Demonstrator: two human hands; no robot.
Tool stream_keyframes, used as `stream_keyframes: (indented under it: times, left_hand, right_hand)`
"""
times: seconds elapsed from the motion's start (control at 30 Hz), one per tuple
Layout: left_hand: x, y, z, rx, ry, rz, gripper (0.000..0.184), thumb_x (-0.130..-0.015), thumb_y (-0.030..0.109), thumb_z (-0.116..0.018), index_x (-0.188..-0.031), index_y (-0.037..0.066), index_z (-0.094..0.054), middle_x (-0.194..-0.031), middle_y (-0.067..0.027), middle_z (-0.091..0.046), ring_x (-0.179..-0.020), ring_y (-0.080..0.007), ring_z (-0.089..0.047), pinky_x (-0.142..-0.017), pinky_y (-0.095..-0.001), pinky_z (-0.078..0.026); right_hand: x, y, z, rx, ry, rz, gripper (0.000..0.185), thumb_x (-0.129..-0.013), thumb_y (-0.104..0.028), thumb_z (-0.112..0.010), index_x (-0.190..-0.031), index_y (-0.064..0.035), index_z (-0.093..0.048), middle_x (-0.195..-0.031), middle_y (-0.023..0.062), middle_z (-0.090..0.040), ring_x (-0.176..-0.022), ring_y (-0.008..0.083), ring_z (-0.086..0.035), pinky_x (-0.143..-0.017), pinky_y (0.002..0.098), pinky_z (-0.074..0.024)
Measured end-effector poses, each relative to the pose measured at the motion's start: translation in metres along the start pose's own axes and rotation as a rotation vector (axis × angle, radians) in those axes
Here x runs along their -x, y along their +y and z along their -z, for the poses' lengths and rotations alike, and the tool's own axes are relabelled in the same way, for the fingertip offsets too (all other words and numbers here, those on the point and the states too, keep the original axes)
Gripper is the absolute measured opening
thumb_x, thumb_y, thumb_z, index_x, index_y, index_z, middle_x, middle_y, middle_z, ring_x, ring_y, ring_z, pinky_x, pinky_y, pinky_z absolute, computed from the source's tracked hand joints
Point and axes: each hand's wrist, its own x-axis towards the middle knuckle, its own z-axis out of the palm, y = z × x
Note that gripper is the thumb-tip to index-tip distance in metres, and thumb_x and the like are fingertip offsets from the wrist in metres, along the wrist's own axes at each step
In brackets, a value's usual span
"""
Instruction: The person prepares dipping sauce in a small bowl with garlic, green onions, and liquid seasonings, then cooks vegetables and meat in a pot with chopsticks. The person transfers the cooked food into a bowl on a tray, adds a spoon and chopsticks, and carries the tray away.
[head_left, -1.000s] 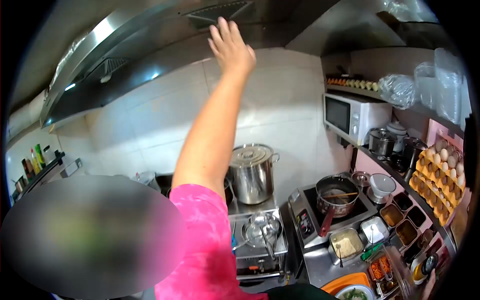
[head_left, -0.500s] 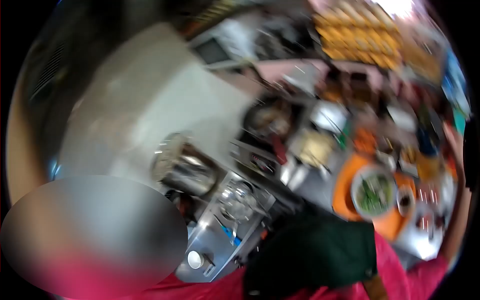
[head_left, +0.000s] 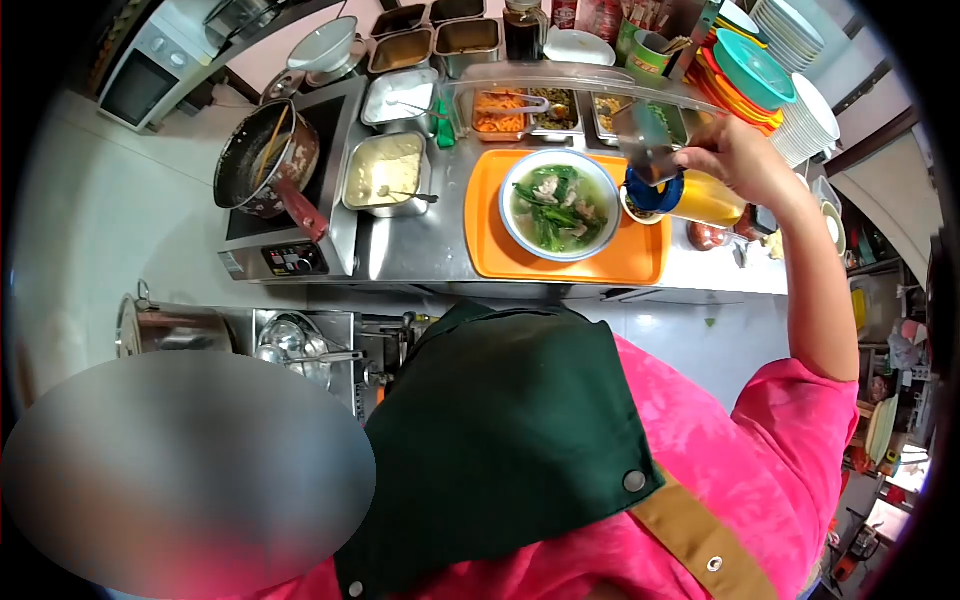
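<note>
My right hand (head_left: 725, 160) is at the right of the counter, its fingers closed on a smoky see-through plastic piece (head_left: 645, 145), whose exact kind I cannot make out. Just below it, a yellow bottle with a blue cap (head_left: 705, 198) lies near the edge of an orange tray (head_left: 485, 225). That tray carries a white bowl of soup (head_left: 560, 207) with green leaves and pale meat, and a small sauce dish (head_left: 638, 208) partly hidden by the blue cap. Behind it, a clear cover (head_left: 560, 80) stands over compartments of shredded carrot (head_left: 498, 112) and other toppings. My left hand is not visible.
A dark pan (head_left: 265, 160) with chopsticks sits on the induction cooker (head_left: 290, 240) at left. Metal containers (head_left: 385, 180) stand beside it. Stacked plates (head_left: 800, 115) and a teal basket (head_left: 755, 70) are at the back right. A blurred oval hides the lower left.
The view has swung round and sharpened from a strong blur, now facing the counter. My right hand has come into clear view above the tray's right side, holding the see-through piece.
</note>
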Motion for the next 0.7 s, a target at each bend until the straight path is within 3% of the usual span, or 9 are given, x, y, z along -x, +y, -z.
stream_keyframes:
  times: [0.03, 0.1, 0.13, 0.17, 0.2, 0.27, 0.4, 0.7]
  left_hand:
    - [0.018, 0.037, 0.005, 0.006, 0.003, 0.011, 0.062, -0.081, 0.037, -0.059, -0.131, 0.008, -0.037, -0.142, -0.0236, -0.008, -0.126, -0.0402, -0.025, -0.097, -0.0566, -0.027]
    - [0.043, 0.134, 0.028, 0.369, -0.312, 0.426, 0.042, -0.079, 0.006, -0.057, -0.120, 0.006, -0.049, -0.126, -0.0173, -0.045, -0.107, -0.0298, -0.051, -0.087, -0.0369, -0.041]
    - [0.036, 0.172, 0.032, 0.558, -0.234, 0.560, 0.036, -0.079, 0.000, -0.055, -0.115, 0.004, -0.055, -0.132, -0.0207, -0.037, -0.114, -0.0311, -0.045, -0.093, -0.0386, -0.036]
    - [0.042, 0.199, 0.037, 0.678, -0.335, 0.702, 0.038, -0.078, -0.001, -0.055, -0.116, 0.003, -0.053, -0.133, -0.0213, -0.035, -0.117, -0.0336, -0.042, -0.096, -0.0401, -0.034]
    - [0.049, 0.215, 0.036, 0.756, -0.343, 0.713, 0.037, -0.078, -0.001, -0.054, -0.116, 0.002, -0.053, -0.133, -0.0209, -0.036, -0.118, -0.0328, -0.042, -0.096, -0.0391, -0.033]
    - [0.067, 0.248, 0.035, 0.955, -0.434, 0.912, 0.033, -0.078, 0.001, -0.055, -0.112, 0.000, -0.055, -0.130, -0.0185, -0.041, -0.116, -0.0315, -0.044, -0.095, -0.0367, -0.036]
    - [0.090, 0.295, 0.043, 1.179, -0.491, 1.137, 0.030, -0.079, 0.001, -0.053, -0.108, -0.004, -0.055, -0.127, -0.0181, -0.044, -0.108, -0.0299, -0.051, -0.090, -0.0348, -0.040]
    - [0.088, 0.328, 0.050, 1.226, -0.607, 1.227, 0.027, -0.080, 0.005, -0.054, -0.107, -0.003, -0.056, -0.127, -0.0144, -0.046, -0.107, -0.0269, -0.052, -0.089, -0.0317, -0.040]
  right_hand:
    - [0.002, -0.006, -0.001, 0.005, 0.003, -0.019, 0.033, -0.078, -0.029, -0.063, -0.085, 0.0032, -0.063, -0.070, 0.0163, -0.062, -0.065, 0.0263, -0.060, -0.061, 0.0344, -0.0455]
    - [0.003, -0.013, -0.005, 0.066, 0.009, -0.014, 0.031, -0.078, -0.028, -0.064, -0.082, 0.0032, -0.062, -0.065, 0.0147, -0.058, -0.059, 0.0230, -0.054, -0.057, 0.0326, -0.0430]
    - [0.003, -0.016, -0.008, 0.116, 0.015, 0.000, 0.030, -0.077, -0.026, -0.064, -0.080, 0.0031, -0.061, -0.060, 0.0131, -0.054, -0.052, 0.0197, -0.047, -0.053, 0.0308, -0.0404]
    - [0.003, -0.020, -0.010, 0.151, 0.023, 0.013, 0.030, -0.078, -0.027, -0.063, -0.079, 0.0023, -0.062, -0.062, 0.0154, -0.057, -0.055, 0.0247, -0.053, -0.055, 0.0330, -0.0422]
    - [0.003, -0.025, -0.011, 0.159, 0.020, 0.009, 0.030, -0.078, -0.027, -0.063, -0.079, 0.0023, -0.062, -0.062, 0.0154, -0.057, -0.055, 0.0247, -0.053, -0.055, 0.0330, -0.0422]
    - [0.004, -0.037, -0.013, 0.246, 0.014, 0.019, 0.032, -0.077, -0.034, -0.062, -0.079, -0.0020, -0.065, -0.072, 0.0163, -0.062, -0.069, 0.0301, -0.060, -0.064, 0.0383, -0.0463]
    - [-0.001, -0.048, -0.022, 0.313, -0.007, 0.031, 0.033, -0.078, -0.036, -0.060, -0.078, -0.0041, -0.066, -0.070, 0.0149, -0.062, -0.069, 0.0307, -0.060, -0.065, 0.0386, -0.0467]
    - [-0.020, -0.051, -0.027, 0.342, 0.119, 0.117, 0.036, -0.079, -0.040, -0.058, -0.074, -0.0048, -0.065, -0.068, 0.0151, -0.061, -0.068, 0.0308, -0.060, -0.063, 0.0404, -0.0465]
